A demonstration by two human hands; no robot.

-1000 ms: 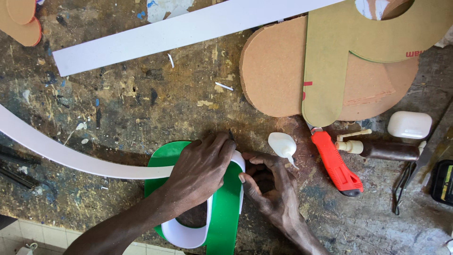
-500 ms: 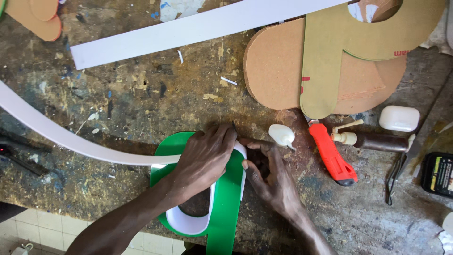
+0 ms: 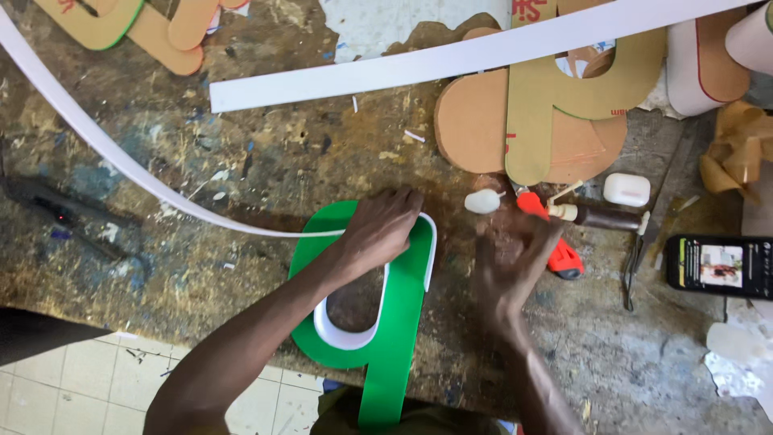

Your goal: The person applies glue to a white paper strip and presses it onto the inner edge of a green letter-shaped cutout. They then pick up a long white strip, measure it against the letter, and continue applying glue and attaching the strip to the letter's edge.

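A green flat letter shape (image 3: 394, 338) lies on the worn workbench (image 3: 266, 153) near its front edge. White strip lines its inner hole (image 3: 346, 334) and its top right edge (image 3: 431, 242). My left hand (image 3: 378, 229) presses down on the top of the letter, where a long white strip (image 3: 121, 165) curves in from the far left. My right hand (image 3: 511, 258) is blurred, off the letter to its right, fingers apart, over an orange utility knife (image 3: 565, 256). A small white blob-shaped item (image 3: 483, 201) lies just above that hand.
A brown glue bottle with a nozzle (image 3: 604, 216), a white earbud case (image 3: 626, 189), pliers (image 3: 636, 258) and a phone (image 3: 717, 266) lie right. Cardboard letter cut-outs (image 3: 547, 121) and a straight white strip (image 3: 451, 60) sit behind. A dark tool (image 3: 56, 209) lies left. Tiled floor (image 3: 64, 379) shows below the bench edge.
My right hand has left the letter's right edge and moved right, over the orange knife. My left hand stays pressed on the letter's top. The view has shifted.
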